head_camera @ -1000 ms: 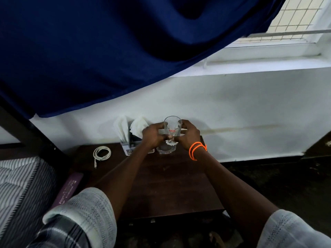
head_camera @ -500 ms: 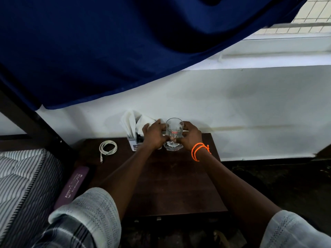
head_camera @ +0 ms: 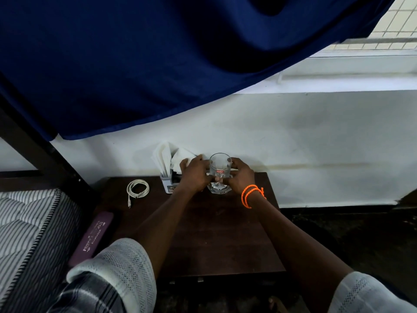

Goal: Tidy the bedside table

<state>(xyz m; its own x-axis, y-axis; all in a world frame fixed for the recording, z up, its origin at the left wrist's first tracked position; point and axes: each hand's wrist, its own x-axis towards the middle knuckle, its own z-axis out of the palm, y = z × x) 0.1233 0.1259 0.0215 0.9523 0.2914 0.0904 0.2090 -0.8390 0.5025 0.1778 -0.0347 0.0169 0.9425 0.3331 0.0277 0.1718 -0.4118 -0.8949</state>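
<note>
Glass (head_camera: pixel 220 171) stands on the table (head_camera: pixel 225 233), both hands (head_camera: pixel 195 175) (head_camera: pixel 239 177) closed around it.

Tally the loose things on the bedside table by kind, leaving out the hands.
Drinking glass: 1, held between left hand and right hand
Napkin holder with white napkins: 1
Coiled white cable: 1
Purple case at the table's left edge: 1
Total: 4

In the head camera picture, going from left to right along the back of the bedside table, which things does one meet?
Coiled white cable → napkin holder → left hand → glass → right hand.
</note>
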